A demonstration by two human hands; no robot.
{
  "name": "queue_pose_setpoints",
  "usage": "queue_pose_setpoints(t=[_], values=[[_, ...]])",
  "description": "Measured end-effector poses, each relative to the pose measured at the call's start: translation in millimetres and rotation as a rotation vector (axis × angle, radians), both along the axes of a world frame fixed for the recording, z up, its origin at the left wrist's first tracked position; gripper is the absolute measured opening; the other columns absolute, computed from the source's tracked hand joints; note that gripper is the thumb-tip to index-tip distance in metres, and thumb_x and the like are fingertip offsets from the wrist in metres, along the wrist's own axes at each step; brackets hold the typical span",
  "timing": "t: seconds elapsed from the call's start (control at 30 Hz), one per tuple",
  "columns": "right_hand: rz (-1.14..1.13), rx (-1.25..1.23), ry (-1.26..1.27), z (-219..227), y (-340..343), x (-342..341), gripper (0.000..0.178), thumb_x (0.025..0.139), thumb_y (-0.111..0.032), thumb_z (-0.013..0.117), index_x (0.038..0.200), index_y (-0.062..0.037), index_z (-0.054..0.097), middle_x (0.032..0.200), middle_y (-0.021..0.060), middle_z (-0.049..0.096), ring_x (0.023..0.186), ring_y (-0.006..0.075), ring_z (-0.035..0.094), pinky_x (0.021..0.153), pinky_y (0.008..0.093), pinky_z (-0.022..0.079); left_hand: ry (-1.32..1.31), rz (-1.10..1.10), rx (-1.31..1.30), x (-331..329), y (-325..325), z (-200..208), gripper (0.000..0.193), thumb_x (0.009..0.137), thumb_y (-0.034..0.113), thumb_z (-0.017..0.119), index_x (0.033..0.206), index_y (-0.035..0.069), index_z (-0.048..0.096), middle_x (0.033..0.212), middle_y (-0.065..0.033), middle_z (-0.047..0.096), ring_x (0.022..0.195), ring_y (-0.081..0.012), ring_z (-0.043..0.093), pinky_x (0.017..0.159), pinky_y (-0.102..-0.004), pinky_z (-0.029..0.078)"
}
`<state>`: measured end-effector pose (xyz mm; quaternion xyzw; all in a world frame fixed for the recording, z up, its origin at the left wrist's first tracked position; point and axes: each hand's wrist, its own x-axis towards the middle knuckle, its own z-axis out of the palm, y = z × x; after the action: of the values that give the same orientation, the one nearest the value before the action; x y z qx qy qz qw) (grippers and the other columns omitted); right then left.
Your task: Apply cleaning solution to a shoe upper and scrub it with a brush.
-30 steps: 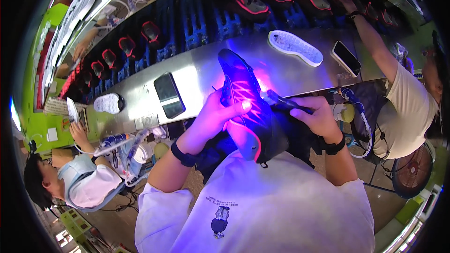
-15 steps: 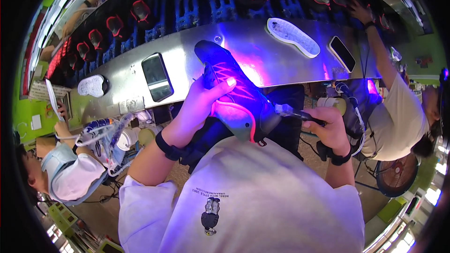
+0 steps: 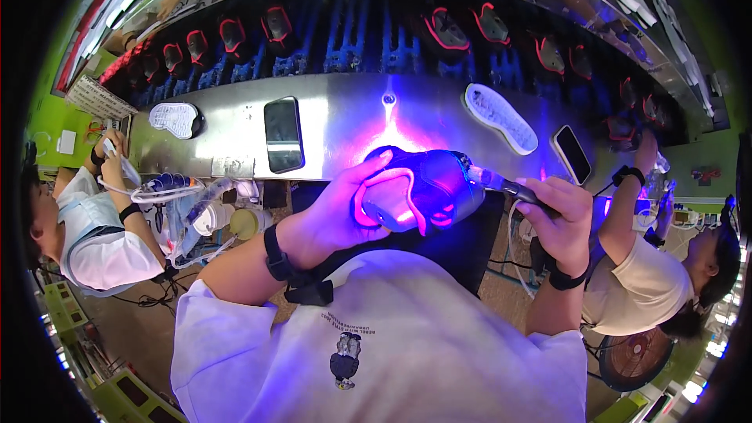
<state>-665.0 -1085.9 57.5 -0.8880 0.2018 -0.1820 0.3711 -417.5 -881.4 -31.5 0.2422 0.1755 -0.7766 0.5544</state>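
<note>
A dark shoe upper (image 3: 448, 176) with glowing pinkish-red trim is held above my lap, close to the near edge of the metal bench. My left hand (image 3: 333, 207) is closed around its left end, the thumb along the top; some fingers are hidden behind it. In my right hand (image 3: 562, 215) is a brush (image 3: 513, 189) with a dark handle, gripped between thumb and fingers. Its pale bristles meet the upper's right end, near the edge. Purple-blue light falls on the upper and both hands.
Behind the metal bench (image 3: 227, 121), a dark rack line (image 3: 345, 39) carries several red-trimmed uppers. On the bench lie two phones (image 3: 283, 135) (image 3: 572, 154), a white sole (image 3: 501, 119) and another pale sole (image 3: 174, 120). Co-workers sit at left (image 3: 102, 227) and right (image 3: 634, 266).
The upper has been turned, so its long toe no longer points away to the far left. The brush has moved with it to the upper's right end. My view has shifted, showing more of the rack.
</note>
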Motion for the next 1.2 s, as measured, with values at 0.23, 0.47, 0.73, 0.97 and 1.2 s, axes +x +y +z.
queue_pose_setpoints(t=[0.23,0.47,0.73,0.97,1.2], values=[[0.040,0.008,-0.054,14.6,-2.2,22.6,0.039,0.071,0.005,0.080,0.109,-0.0033,0.076,0.070,0.0046,0.061,0.055,0.0100,0.051,0.051,0.0247,0.036,0.348,-0.031,0.055,3.6,10.0,10.5,0.055,0.097,0.057,0.057,0.124,0.009,0.060,0.095,-0.0186,0.071,0.077,-0.0347,0.072,0.057,-0.0349,0.062],[0.101,-0.053,-0.040,5.0,0.2,48.6,0.040,0.072,0.002,0.081,0.111,-0.0043,0.076,0.071,0.0035,0.061,0.058,0.0100,0.052,0.054,0.0256,0.037,0.792,0.046,0.033,-4.8,30.5,-17.6,0.074,0.092,0.056,0.060,0.134,-0.005,0.050,0.118,-0.0286,0.058,0.091,-0.0354,0.066,0.059,-0.0329,0.061],[0.104,0.133,-0.115,-39.2,23.6,53.3,0.038,0.073,-0.005,0.083,0.110,-0.0035,0.076,0.072,0.0035,0.060,0.061,0.0130,0.053,0.056,0.0285,0.039,1.045,0.074,0.046,-22.2,49.5,-17.6,0.085,0.087,0.060,0.064,0.136,-0.007,0.046,0.119,-0.0204,0.057,0.094,-0.0318,0.060,0.063,-0.0327,0.056],[-0.010,0.241,-0.195,-87.2,39.1,13.4,0.034,0.081,-0.004,0.080,0.114,0.0022,0.073,0.086,0.0097,0.071,0.074,0.0164,0.066,0.068,0.0275,0.050,-0.076,0.053,-0.216,-3.9,31.1,19.3,0.068,0.095,0.043,0.065,0.146,0.003,0.043,0.127,-0.0179,0.062,0.100,-0.0309,0.069,0.078,-0.0360,0.060],[-0.215,0.362,-0.018,-72.1,39.9,30.5,0.036,0.083,-0.002,0.078,0.118,-0.0005,0.071,0.090,0.0114,0.074,0.081,0.0172,0.069,0.076,0.0308,0.052,-0.674,-0.150,-0.351,64.2,-26.3,6.9,0.058,0.087,0.022,0.078,0.136,0.000,0.053,0.120,-0.0085,0.068,0.102,-0.0172,0.069,0.090,-0.0317,0.055]])
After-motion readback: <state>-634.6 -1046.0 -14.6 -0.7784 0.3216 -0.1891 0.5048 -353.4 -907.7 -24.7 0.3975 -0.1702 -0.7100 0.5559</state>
